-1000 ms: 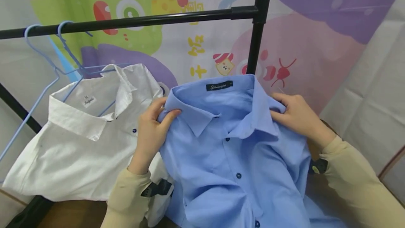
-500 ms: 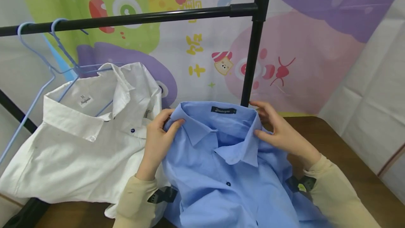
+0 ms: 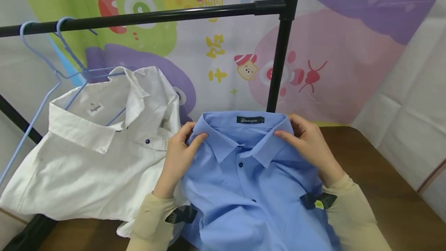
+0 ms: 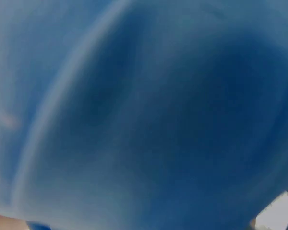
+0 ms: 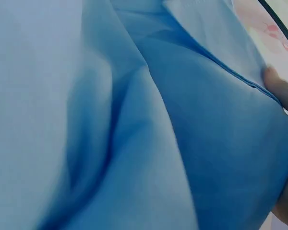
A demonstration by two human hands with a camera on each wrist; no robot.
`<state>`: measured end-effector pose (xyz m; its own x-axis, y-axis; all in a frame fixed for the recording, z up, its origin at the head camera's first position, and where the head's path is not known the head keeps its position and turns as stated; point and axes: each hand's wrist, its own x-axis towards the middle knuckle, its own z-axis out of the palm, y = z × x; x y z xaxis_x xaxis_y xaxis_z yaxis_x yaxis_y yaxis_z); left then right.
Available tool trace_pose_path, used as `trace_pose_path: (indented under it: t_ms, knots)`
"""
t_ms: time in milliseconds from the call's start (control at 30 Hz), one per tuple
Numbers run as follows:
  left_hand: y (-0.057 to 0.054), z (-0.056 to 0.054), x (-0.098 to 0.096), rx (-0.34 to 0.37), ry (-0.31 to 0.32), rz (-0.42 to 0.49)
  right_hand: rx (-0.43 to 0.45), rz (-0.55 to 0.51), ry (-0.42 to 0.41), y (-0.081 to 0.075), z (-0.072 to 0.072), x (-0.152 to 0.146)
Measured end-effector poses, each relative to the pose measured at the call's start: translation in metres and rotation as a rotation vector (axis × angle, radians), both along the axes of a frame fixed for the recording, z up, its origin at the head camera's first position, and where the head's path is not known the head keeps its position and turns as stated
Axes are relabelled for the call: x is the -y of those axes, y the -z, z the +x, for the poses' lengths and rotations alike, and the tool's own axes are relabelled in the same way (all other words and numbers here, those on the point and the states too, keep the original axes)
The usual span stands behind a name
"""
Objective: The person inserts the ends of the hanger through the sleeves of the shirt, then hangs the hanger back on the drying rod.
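Note:
A light blue button-up shirt (image 3: 230,189) with a dark neck label lies in front of me, its collar upright and facing up. My left hand (image 3: 178,160) pinches the left side of the collar between thumb and fingers. On the opposite side my right hand (image 3: 312,148) grips the collar, thumb in front and fingers behind. Blue cloth (image 4: 149,120) fills the left wrist view and hides that hand's fingers. In the right wrist view, the thumb (image 5: 278,88) presses at the collar's edge above blue folds (image 5: 149,143).
A white shirt (image 3: 94,173) hangs at the left on a blue hanger (image 3: 43,100). A second blue hanger (image 3: 71,53) hooks over the black rack bar (image 3: 156,15). The rack's post (image 3: 277,61) rises behind the blue shirt. Brown tabletop (image 3: 379,181) shows at the right.
The blue shirt's collar has come down, and its two points now sit closer and more even. My right hand moved left and down, taking hold of the collar's right side.

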<state>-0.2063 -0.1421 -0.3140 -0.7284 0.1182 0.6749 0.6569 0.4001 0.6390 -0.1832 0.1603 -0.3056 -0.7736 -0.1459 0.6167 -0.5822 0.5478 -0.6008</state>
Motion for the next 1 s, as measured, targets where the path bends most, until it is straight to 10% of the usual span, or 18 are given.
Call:
trace_pose_path:
  t_ms: [333, 633, 1000]
  knots:
    - [-0.001, 0.002, -0.003, 0.091, 0.034, -0.037, -0.045, -0.083, 0.059, 0.008, 0.002, 0.004]
    - [-0.008, 0.007, -0.005, -0.006, 0.097, 0.033, -0.130, -0.185, -0.046, 0.003, 0.001, 0.009]
    - [-0.010, 0.012, -0.006, -0.089, -0.026, 0.082, -0.125, -0.210, -0.067, 0.007, 0.006, 0.012]
